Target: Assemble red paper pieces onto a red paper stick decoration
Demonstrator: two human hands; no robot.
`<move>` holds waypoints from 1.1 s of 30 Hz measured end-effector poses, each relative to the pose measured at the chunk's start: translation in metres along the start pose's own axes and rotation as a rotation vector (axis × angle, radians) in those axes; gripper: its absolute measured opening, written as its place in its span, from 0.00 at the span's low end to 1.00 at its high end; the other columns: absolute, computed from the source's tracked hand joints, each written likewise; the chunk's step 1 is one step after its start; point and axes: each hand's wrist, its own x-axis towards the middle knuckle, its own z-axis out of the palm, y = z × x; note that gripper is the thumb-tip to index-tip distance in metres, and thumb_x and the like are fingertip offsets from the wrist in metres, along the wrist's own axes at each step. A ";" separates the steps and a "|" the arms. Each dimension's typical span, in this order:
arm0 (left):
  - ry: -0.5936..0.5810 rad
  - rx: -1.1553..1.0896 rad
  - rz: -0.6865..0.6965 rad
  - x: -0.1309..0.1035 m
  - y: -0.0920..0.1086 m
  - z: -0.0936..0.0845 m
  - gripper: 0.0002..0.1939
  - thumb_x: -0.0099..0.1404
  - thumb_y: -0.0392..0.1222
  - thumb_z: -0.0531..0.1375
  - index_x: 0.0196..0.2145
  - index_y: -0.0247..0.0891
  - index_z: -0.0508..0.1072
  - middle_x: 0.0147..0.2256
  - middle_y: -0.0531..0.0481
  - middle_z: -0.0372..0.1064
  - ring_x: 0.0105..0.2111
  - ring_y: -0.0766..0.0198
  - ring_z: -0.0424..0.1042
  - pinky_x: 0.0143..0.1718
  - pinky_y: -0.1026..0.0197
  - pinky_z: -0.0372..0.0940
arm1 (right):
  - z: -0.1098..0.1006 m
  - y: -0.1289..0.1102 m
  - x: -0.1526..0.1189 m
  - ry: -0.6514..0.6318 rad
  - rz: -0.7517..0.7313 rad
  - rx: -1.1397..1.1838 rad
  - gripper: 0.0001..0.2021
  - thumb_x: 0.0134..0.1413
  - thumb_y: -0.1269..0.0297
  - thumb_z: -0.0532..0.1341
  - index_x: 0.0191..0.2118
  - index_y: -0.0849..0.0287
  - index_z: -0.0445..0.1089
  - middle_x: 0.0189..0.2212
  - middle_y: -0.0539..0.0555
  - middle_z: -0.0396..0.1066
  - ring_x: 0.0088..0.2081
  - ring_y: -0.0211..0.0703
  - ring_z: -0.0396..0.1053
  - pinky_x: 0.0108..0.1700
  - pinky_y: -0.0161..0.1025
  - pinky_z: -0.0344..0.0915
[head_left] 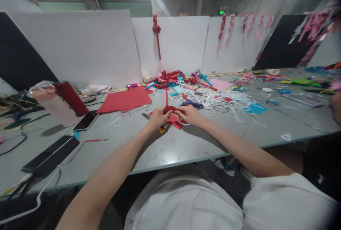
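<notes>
Between my two hands is a small dark-red piece of paper point(172, 108), bent into a curve. My left hand point(159, 117) pinches its left end, and my right hand point(190, 115) grips the right end. Just below lie flat red paper pieces point(176, 122) on the table. Scissors with a yellow handle point(161, 129) rest partly under my left hand. Right behind my right hand is a dark blue tool point(192, 104), its kind hard to make out. A thin red strip point(166, 96) stretches away behind the held paper.
Red sheets point(125, 98) lie at left, near a phone point(85, 120), a red flask point(70, 97) and a pink bottle point(54, 105). White paper strips point(223, 100) heap at right. A red ribbon ornament point(157, 32) hangs on the white board point(183, 45). Another person's arm point(336, 107) shows at far right.
</notes>
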 end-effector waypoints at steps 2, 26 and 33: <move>-0.003 0.005 0.006 0.000 0.000 0.000 0.15 0.69 0.50 0.58 0.34 0.36 0.76 0.27 0.50 0.75 0.26 0.64 0.72 0.28 0.64 0.62 | 0.000 0.000 0.000 -0.006 0.003 0.000 0.21 0.69 0.53 0.55 0.27 0.60 0.71 0.22 0.51 0.73 0.25 0.38 0.65 0.32 0.35 0.56; -0.017 0.021 0.029 0.000 -0.003 0.001 0.16 0.69 0.51 0.58 0.34 0.35 0.77 0.26 0.51 0.74 0.26 0.65 0.69 0.28 0.64 0.60 | -0.002 -0.005 0.000 0.014 0.018 0.010 0.20 0.67 0.51 0.57 0.29 0.60 0.72 0.21 0.52 0.70 0.25 0.39 0.63 0.31 0.36 0.55; -0.022 0.027 0.023 0.000 -0.004 0.002 0.17 0.69 0.52 0.58 0.34 0.35 0.77 0.26 0.51 0.73 0.26 0.64 0.69 0.28 0.64 0.60 | -0.003 -0.005 0.000 0.017 0.016 0.016 0.21 0.67 0.51 0.56 0.29 0.60 0.72 0.21 0.52 0.70 0.25 0.39 0.63 0.31 0.36 0.54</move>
